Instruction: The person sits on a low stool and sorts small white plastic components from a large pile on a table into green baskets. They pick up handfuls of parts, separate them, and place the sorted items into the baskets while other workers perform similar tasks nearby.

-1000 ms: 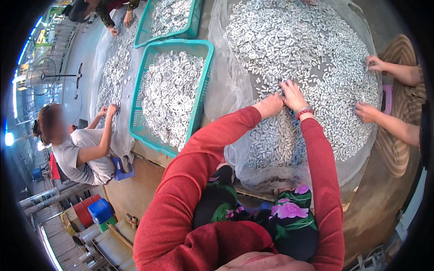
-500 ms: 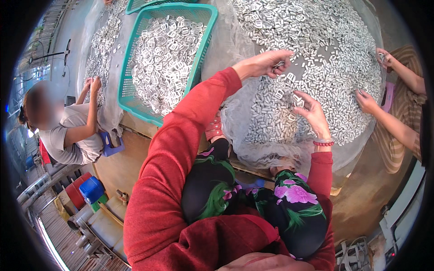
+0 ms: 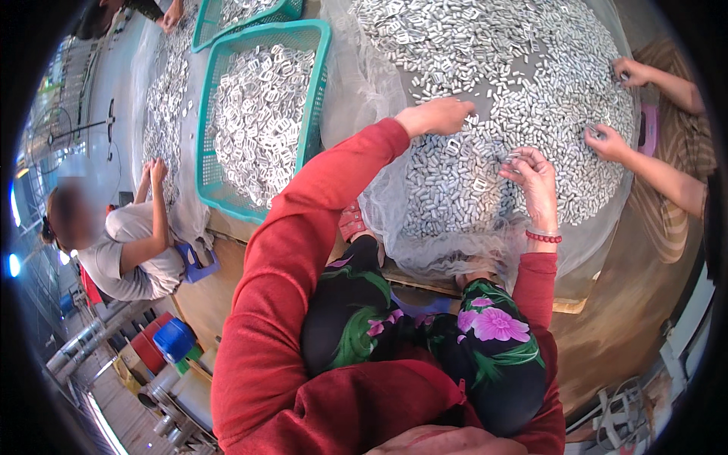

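Note:
Small silver metal pieces [image 3: 447,178], mostly short cylinders with some flat slotted buckles [image 3: 453,146] among them, are spread over a plastic sheet in front of me. My left hand [image 3: 438,117] reaches across them, palm down, its fingers together and the tips at the pile; what they pinch, if anything, is hidden. Farther right and nearer to me, my right hand [image 3: 534,176] is raised just over the pieces. Its thumb and fingers pinch a small silver metal piece [image 3: 513,157], too small to name exactly.
A green basket [image 3: 324,83] full of slotted buckles stands left of the pile, with another green basket [image 3: 205,29] behind it. Co-workers' hands [image 3: 607,142] work at the pile's right edge. Another person [image 3: 136,243] sits at the left by more pieces. Clear plastic sheeting [image 3: 390,235] bunches at the near edge.
My right hand's fingers have closed from a wider spread, away from the buckles beside them. My left hand has turned palm down; the metal piece seen in it before no longer shows.

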The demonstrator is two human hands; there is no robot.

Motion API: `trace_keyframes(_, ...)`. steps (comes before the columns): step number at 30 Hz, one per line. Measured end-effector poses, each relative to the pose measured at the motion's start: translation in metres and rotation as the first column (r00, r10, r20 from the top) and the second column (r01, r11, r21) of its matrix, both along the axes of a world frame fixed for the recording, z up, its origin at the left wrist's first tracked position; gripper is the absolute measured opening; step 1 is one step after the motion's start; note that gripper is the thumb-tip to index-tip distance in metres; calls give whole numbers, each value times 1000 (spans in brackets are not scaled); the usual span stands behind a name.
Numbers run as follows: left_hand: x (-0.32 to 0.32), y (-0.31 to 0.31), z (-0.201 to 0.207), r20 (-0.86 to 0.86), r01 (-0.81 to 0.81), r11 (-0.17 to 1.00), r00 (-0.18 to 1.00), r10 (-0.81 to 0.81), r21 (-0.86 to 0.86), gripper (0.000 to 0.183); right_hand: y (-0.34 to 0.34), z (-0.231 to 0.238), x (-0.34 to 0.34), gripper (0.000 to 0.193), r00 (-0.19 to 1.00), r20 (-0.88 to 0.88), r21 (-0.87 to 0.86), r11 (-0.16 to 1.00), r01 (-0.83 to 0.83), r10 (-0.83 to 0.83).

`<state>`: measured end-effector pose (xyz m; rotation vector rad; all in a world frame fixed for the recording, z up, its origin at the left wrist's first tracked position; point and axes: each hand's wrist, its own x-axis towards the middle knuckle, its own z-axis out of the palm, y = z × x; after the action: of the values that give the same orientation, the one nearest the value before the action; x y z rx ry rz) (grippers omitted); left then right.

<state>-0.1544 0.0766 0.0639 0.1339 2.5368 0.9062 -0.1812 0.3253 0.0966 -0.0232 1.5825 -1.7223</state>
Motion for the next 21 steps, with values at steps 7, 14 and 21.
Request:
trace_keyframes(7,47,14,-27,-128,-75,983,990,54,-165,33,-3,-28,39,36,682,-451,599,762,-247,575)
trace_keyframes(14,30,-11,-1,526,-502,513,843,112,696,14,4,-35,25,23,906,-205,283,908,-309,372)
trace_keyframes(21,14,1,34,536,-533,59,842,-64,844,19,18,-12,9,11,961,246,-320,946,-45,129)
